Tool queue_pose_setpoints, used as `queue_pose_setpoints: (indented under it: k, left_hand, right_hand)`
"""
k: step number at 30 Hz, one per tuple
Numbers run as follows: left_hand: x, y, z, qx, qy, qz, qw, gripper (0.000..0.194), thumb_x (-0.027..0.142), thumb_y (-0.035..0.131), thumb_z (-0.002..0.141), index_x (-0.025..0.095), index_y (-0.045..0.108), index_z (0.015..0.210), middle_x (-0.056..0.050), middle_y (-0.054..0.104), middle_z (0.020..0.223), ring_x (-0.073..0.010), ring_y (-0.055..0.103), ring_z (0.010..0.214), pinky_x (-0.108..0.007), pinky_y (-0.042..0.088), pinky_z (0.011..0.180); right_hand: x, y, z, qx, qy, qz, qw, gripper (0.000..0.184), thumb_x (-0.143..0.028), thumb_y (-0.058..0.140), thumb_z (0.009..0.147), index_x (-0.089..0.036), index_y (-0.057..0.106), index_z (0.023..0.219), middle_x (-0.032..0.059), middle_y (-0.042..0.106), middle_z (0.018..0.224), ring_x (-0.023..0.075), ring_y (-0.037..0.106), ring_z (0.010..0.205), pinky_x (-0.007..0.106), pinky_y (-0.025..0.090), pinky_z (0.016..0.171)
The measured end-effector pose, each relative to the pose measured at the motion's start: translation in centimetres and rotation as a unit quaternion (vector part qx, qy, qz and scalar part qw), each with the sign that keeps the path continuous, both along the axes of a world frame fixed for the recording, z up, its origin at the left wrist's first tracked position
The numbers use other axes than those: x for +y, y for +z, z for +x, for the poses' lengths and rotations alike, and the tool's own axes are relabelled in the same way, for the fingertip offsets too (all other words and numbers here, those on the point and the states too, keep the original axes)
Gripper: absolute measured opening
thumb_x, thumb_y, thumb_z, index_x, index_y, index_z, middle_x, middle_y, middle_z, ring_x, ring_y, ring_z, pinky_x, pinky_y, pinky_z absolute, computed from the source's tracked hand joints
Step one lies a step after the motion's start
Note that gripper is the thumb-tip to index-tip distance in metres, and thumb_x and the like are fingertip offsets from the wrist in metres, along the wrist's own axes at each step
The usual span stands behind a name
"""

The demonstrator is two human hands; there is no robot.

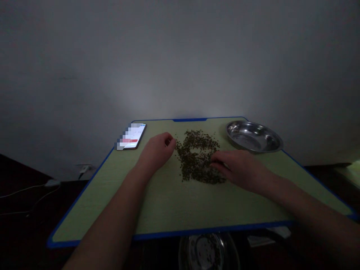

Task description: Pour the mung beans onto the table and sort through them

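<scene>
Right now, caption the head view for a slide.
Two bare hands, left and right, over a green table at scattered dark grains, beside a metal bowl.

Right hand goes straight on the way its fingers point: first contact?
Likely the loose, dark greenish-brown grains spread on the pale green, blue-edged table. The fingertips of the right hand are already over or at their edge; height is unclear.
</scene>
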State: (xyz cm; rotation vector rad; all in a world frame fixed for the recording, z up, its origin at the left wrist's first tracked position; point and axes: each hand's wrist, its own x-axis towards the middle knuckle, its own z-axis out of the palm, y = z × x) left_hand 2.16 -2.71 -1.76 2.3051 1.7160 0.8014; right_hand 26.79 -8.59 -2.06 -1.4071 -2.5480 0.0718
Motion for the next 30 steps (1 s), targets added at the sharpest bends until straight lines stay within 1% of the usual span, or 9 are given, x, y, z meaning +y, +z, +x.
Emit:
queue_pose_setpoints:
  k: [2, 6, 9, 12, 14, 16, 21, 25, 30]
  left_hand:
    - [0.0, 0.0, 0.0, -0.002, -0.001, -0.004, 1.000, 0.021, 0.030, 0.046, 0.086, 0.018, 0.058, 0.074, -0.006, 0.065, 0.073, -0.0167, 0.055, 0.064, -0.030, 0.038, 0.058]
    - [0.0, 0.1, 0.0, -0.004, 0.000, -0.005, 1.000, 0.020, 0.030, 0.046, 0.086, 0.018, 0.058, 0.074, -0.006, 0.065, 0.072, -0.0166, 0.055, 0.063, -0.030, 0.037, 0.058]
    - [0.0, 0.0, 0.0, -0.003, -0.005, 0.002, 1.000, 0.020, 0.030, 0.046, 0.086, 0.018, 0.059, 0.075, -0.006, 0.066, 0.073, -0.0170, 0.056, 0.064, -0.030, 0.038, 0.059]
    - [0.0, 0.0, 0.0, 0.000, -0.009, 0.005, 1.000, 0.020, 0.030, 0.046, 0.085, 0.019, 0.058, 0.074, -0.006, 0.065, 0.072, -0.0169, 0.055, 0.063, -0.030, 0.037, 0.058]
    - [0.0, 0.0, 0.0, 0.000, -0.008, 0.002, 1.000, 0.019, 0.030, 0.046, 0.085, 0.020, 0.057, 0.072, -0.006, 0.065, 0.072, -0.0167, 0.055, 0.062, -0.030, 0.037, 0.058]
    - [0.0, 0.0, 0.1, -0.001, -0.007, -0.002, 1.000, 0.019, 0.030, 0.046, 0.084, 0.020, 0.057, 0.072, -0.006, 0.065, 0.071, -0.0169, 0.055, 0.062, -0.030, 0.037, 0.058]
    - [0.1, -0.1, 0.1, -0.004, -0.009, -0.001, 1.000, 0.020, 0.031, 0.046, 0.084, 0.020, 0.059, 0.074, -0.006, 0.066, 0.072, -0.0176, 0.056, 0.064, -0.031, 0.038, 0.059]
    - [0.1, 0.0, 0.1, -0.003, -0.011, -0.008, 1.000, 0.020, 0.031, 0.046, 0.084, 0.020, 0.058, 0.074, -0.006, 0.066, 0.073, -0.0176, 0.057, 0.065, -0.031, 0.039, 0.061]
    - [0.0, 0.0, 0.2, -0.001, -0.011, -0.013, 1.000, 0.021, 0.032, 0.046, 0.084, 0.019, 0.059, 0.074, -0.006, 0.066, 0.073, -0.0183, 0.057, 0.065, -0.031, 0.038, 0.061]
  right_hand:
    - [-0.1, 0.4, 0.5, 0.016, -0.007, -0.004, 1.000, 0.020, -0.030, 0.047, 0.093, -0.021, 0.065, 0.091, 0.0057, 0.069, 0.081, 0.0201, 0.062, 0.070, 0.031, 0.037, 0.061]
    - [-0.3, 0.8, 3.1, 0.054, -0.068, 0.005, 0.996, 0.023, -0.035, 0.047, 0.092, -0.020, 0.064, 0.092, 0.0052, 0.068, 0.077, 0.0188, 0.059, 0.064, 0.031, 0.038, 0.059]
    - [-0.7, 0.4, 5.5, 0.071, -0.100, -0.016, 0.992, 0.023, -0.036, 0.046, 0.092, -0.021, 0.063, 0.089, 0.0042, 0.067, 0.075, 0.0181, 0.057, 0.062, 0.031, 0.038, 0.058]
    - [-0.9, -0.5, 6.9, 0.096, -0.126, -0.050, 0.986, 0.022, -0.037, 0.047, 0.091, -0.021, 0.061, 0.086, 0.0021, 0.063, 0.070, 0.0169, 0.056, 0.060, 0.031, 0.039, 0.057]
    - [-1.0, -1.1, 7.2, 0.111, -0.125, -0.077, 0.983, 0.023, -0.038, 0.046, 0.091, -0.021, 0.060, 0.085, 0.0014, 0.062, 0.069, 0.0162, 0.055, 0.060, 0.030, 0.040, 0.057]
    - [-0.9, -1.4, 7.1, 0.126, -0.109, -0.101, 0.981, 0.023, -0.038, 0.046, 0.092, -0.021, 0.059, 0.083, 0.0007, 0.061, 0.069, 0.0155, 0.054, 0.060, 0.029, 0.040, 0.056]
    - [-1.0, -1.3, 6.8, 0.121, -0.078, -0.139, 0.980, 0.026, -0.039, 0.045, 0.092, -0.021, 0.059, 0.081, -0.0002, 0.058, 0.068, 0.0147, 0.052, 0.060, 0.027, 0.039, 0.054]
    - [-1.4, -1.5, 7.1, 0.121, -0.056, -0.159, 0.978, 0.028, -0.041, 0.045, 0.093, -0.020, 0.061, 0.082, 0.0014, 0.061, 0.073, 0.0160, 0.055, 0.066, 0.029, 0.041, 0.059]
    - [-2.0, -1.6, 6.8, 0.139, -0.057, -0.194, 0.969, 0.029, -0.040, 0.046, 0.093, -0.019, 0.063, 0.083, 0.0021, 0.062, 0.073, 0.0164, 0.055, 0.066, 0.029, 0.041, 0.059]
